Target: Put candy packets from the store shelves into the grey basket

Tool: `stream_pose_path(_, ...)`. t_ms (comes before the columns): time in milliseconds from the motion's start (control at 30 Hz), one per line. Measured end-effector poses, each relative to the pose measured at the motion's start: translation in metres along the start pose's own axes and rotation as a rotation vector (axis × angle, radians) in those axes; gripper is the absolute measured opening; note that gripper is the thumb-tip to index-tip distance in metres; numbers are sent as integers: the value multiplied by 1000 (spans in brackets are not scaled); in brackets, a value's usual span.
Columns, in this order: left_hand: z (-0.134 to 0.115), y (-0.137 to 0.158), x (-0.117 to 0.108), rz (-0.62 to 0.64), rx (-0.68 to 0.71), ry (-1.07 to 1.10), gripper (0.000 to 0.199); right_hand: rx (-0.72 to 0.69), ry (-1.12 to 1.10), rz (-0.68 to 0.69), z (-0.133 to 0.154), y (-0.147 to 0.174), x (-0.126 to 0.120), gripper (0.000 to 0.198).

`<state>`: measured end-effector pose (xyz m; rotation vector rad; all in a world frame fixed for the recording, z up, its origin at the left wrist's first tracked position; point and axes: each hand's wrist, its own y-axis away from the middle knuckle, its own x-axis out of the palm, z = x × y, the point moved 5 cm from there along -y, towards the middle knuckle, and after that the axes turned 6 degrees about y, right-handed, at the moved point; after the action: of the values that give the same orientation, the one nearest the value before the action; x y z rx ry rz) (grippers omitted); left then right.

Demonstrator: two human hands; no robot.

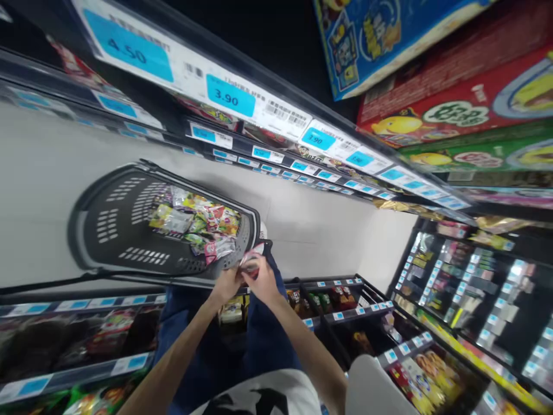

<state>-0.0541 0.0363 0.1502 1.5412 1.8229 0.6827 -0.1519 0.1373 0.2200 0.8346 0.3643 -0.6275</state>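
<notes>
Close together over the near right rim of a dark grey shopping basket [103, 202], both my hands have their fingers closed on a small pink, white and red packet [256, 251]. My left hand [227, 285] pinches it from the left. My right hand [264, 281] grips it from the right and hides much of it. What the packet contains cannot be made out. Inside the basket, several small colourful snack packets [207, 222] lie heaped toward its right end, close beyond my hands.
A shelf edge with price labels [231, 99] runs across the top, carrying snack boxes [432, 115] at the upper right. Lower shelves with packets [116, 328] stand close on the near side. Pale floor [298, 230] lies between the shelves. A further rack [470, 288] stands at the right.
</notes>
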Motion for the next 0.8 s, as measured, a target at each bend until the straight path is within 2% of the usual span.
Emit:
stream_pose_path(67,-12,-4,-4,-49,-118,181,28,-62,78,-34,3,2,-18,66)
stream_pose_path(167,-34,-8,-7,-90,-220,674,47,-159,273,53,5,2,-34,89)
stream_pose_path(233,-50,-11,-7,-58,-250,948,58,-207,385,82,6,1,-40,91)
stream_pose_path(300,-64,-13,-8,-18,-270,1066,61,-212,444,53,7,-1,-45,81)
stream_pose_path(433,-79,-12,-14,20,-283,1027,62,-118,347,-102,5,-7,-51,50)
stream_pose_path(567,-83,-10,-17,89,-208,903,58,63,-23,-164,-14,-14,-52,33)
stream_pose_path(667,-75,-13,-23,-36,-165,800,56,252,-336,-151,-35,-18,-49,45)
stream_pose_path(800,-65,-18,-38,-319,-104,522,46,334,-524,-108,-49,-21,-47,52)
